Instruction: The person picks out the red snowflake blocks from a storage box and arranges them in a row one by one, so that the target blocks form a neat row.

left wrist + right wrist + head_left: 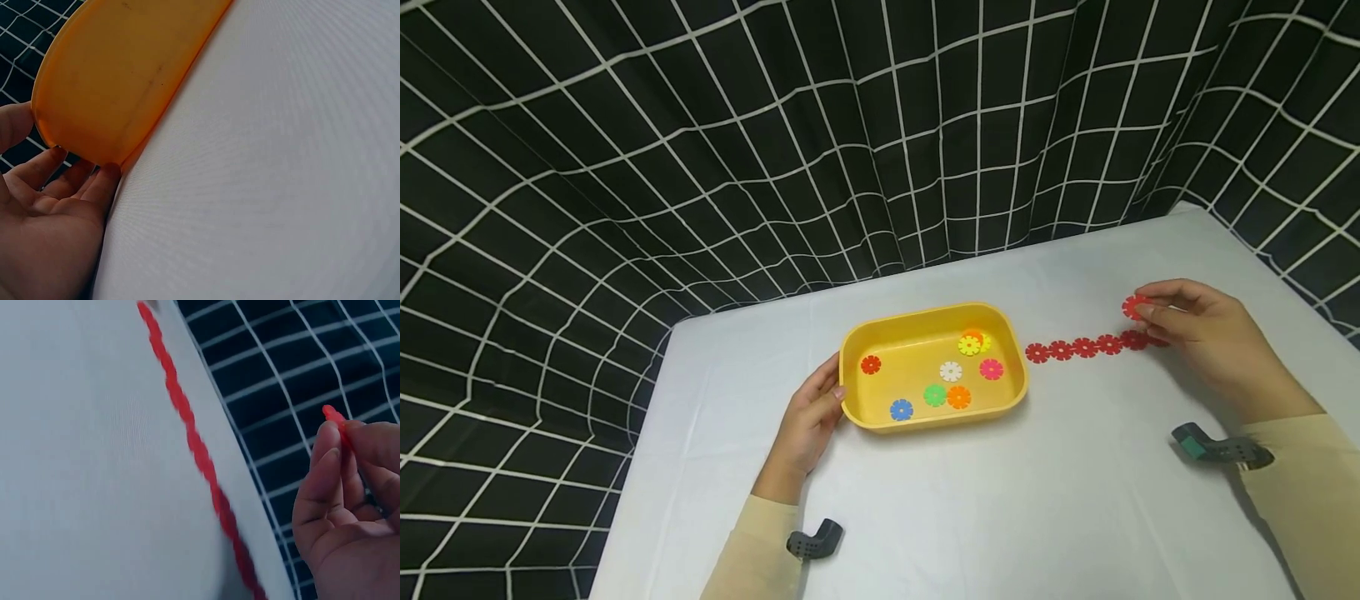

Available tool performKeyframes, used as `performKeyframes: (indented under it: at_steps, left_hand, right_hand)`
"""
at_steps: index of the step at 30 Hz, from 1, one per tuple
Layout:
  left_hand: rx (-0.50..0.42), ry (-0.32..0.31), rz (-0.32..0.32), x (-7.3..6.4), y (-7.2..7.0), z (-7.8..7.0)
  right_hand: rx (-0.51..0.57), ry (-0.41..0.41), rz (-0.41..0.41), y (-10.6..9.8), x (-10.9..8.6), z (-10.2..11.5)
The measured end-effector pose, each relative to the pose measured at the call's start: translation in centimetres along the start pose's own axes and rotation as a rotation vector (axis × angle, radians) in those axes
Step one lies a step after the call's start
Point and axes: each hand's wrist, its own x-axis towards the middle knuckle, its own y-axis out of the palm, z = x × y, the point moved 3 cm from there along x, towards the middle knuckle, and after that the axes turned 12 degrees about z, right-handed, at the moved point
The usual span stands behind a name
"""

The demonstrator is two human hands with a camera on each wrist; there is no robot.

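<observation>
My right hand [1206, 337] pinches a red snowflake disc [1133, 307] between thumb and fingers, above a row of darker red snowflake discs [1084, 347] lying on the table. In the right wrist view the same disc [333, 414] shows edge-on at the fingertips, apart from the row [199, 453]. My left hand [807, 421] holds the left end of a yellow plastic tray [917, 318], its thumb at the rim. The left wrist view shows the fingers against the tray's outer side [119, 75]. Inside the tray lie several discs, among them a red one [871, 365] and a blue one [902, 409].
A white cloth [970, 517] covers the table. Behind it hangs a black curtain [790, 150] with a white grid, which also runs along both sides. Dark devices are worn at the left wrist [816, 542] and the right wrist [1225, 448].
</observation>
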Motion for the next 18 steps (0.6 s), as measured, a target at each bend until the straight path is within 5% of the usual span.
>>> performKeyframes:
  at_steps: [12, 18]
  left_hand:
    - [0.004, 0.005, 0.002, 0.0, 0.3, -0.3]
    - [-0.006, 0.032, 0.037, -0.1, 0.2, -0.2]
  right_hand:
    - [-0.010, 0.070, -0.175, -4.3, -0.7, -3.4]
    - [-0.043, 0.172, -0.272, -5.7, -1.5, -4.7]
